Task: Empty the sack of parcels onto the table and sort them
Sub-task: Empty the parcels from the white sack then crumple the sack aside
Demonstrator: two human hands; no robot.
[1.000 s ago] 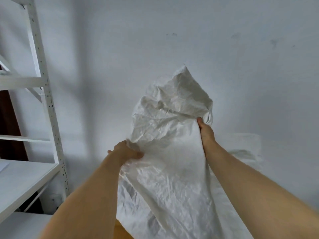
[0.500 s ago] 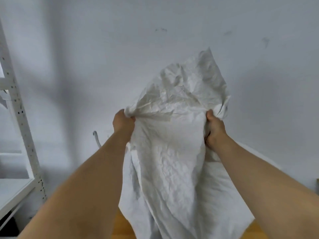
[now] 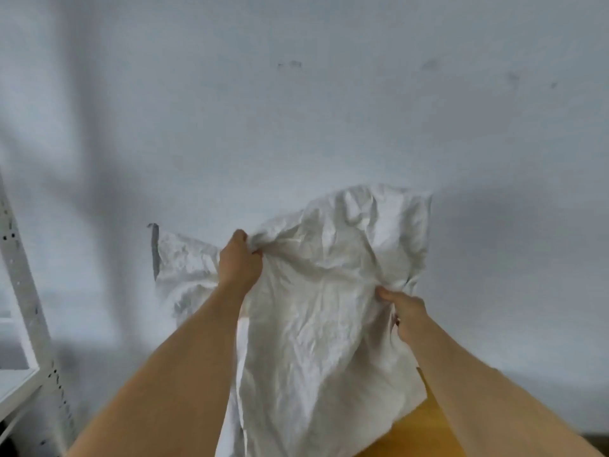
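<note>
A large crumpled white woven sack hangs in front of me, held up against a pale wall. My left hand grips a bunched fold near the sack's upper left. My right hand grips the fabric lower down on the right side. The sack's top stands above both hands and its lower part drapes down out of the frame. A strip of the wooden table shows at the bottom right beneath it. No parcels are visible; whatever the sack holds is hidden by the cloth.
A white metal shelving upright with punched holes stands at the left edge, with a shelf board beside it. A pale wall fills the background. A thin grey cable runs down the wall just left of the sack.
Both hands have dropped lower with the sack, the right hand more than the left. The sack's peak has sunk and spread sideways. The view has swung right, so less shelving shows.
</note>
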